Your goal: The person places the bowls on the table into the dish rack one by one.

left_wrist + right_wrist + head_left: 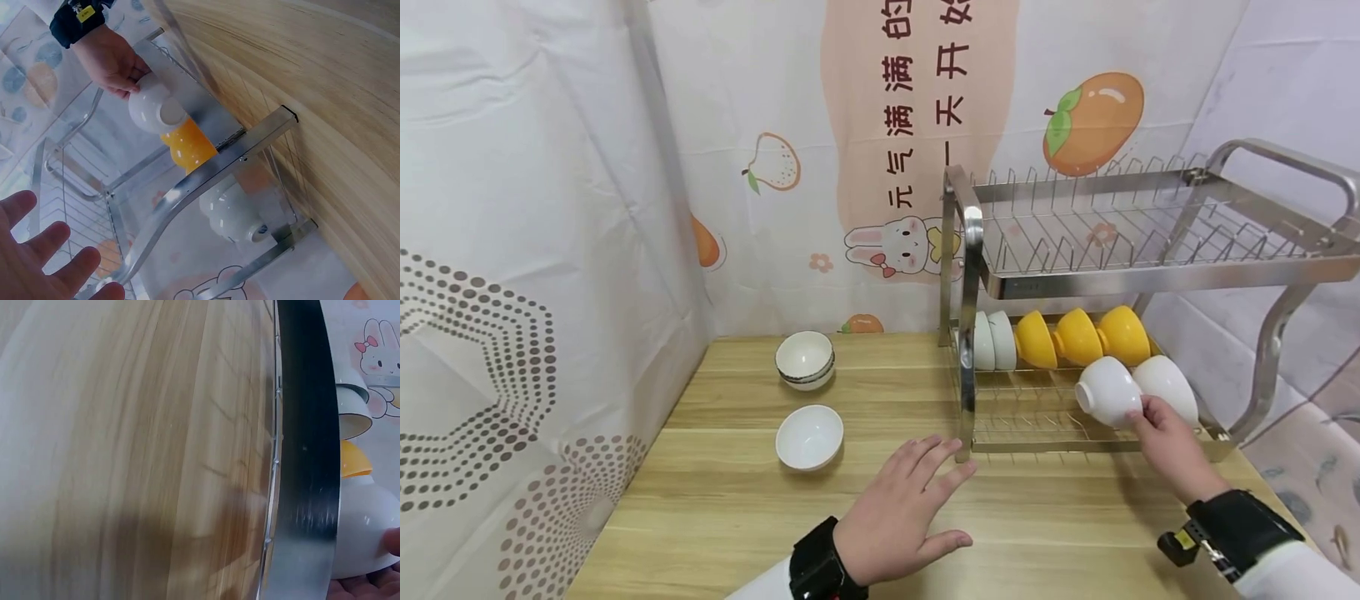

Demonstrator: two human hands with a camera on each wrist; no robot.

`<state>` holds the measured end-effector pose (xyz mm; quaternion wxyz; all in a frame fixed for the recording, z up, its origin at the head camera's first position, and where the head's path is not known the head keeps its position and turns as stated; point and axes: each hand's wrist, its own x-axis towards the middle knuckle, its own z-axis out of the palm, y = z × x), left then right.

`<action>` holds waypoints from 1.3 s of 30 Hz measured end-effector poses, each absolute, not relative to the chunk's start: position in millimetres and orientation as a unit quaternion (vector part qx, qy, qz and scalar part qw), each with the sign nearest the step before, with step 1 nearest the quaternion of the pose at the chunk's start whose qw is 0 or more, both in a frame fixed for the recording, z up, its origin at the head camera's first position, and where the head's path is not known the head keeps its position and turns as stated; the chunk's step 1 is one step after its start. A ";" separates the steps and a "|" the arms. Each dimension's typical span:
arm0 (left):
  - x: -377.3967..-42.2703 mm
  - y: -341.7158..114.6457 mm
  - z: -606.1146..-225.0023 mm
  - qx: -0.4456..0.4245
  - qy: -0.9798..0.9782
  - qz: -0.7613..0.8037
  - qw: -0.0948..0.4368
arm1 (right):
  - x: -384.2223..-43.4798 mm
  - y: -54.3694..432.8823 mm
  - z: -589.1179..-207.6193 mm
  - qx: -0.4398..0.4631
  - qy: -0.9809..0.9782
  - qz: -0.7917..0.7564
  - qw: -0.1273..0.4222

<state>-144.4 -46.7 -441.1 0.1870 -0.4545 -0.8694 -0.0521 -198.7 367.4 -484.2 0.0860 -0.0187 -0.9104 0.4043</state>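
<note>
My right hand [1172,450] pinches the rim of a white bowl [1107,392], tilted on its side at the front of the rack's lower tier. Just right of it, another white bowl [1167,390] leans on edge in the rack. In the right wrist view, the thumb lies on the held white bowl [365,528] and the fingers are under it. My left hand [904,510] hovers over the table left of the rack, fingers spread, holding nothing. Its spread fingers [53,240] also show in the left wrist view, apart from the rack.
A two-tier metal dish rack [1172,279] stands at the right. Behind the held bowl, several yellow bowls [1078,337] and white bowls [1002,340] stand on edge. On the table [715,500] at left sit stacked patterned-rim bowls [805,357] and a single white bowl [809,437].
</note>
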 end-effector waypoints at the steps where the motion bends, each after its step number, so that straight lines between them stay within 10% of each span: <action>1: -144.4 -47.1 -441.2 -0.454 -0.870 -0.052 0.186 | -199.2 368.0 -484.0 -0.019 -0.912 0.402 0.084; 39: -155.2 -62.4 -446.7 -0.410 -0.896 -0.061 0.158 | -194.2 368.7 -482.0 -0.012 -0.919 0.382 0.095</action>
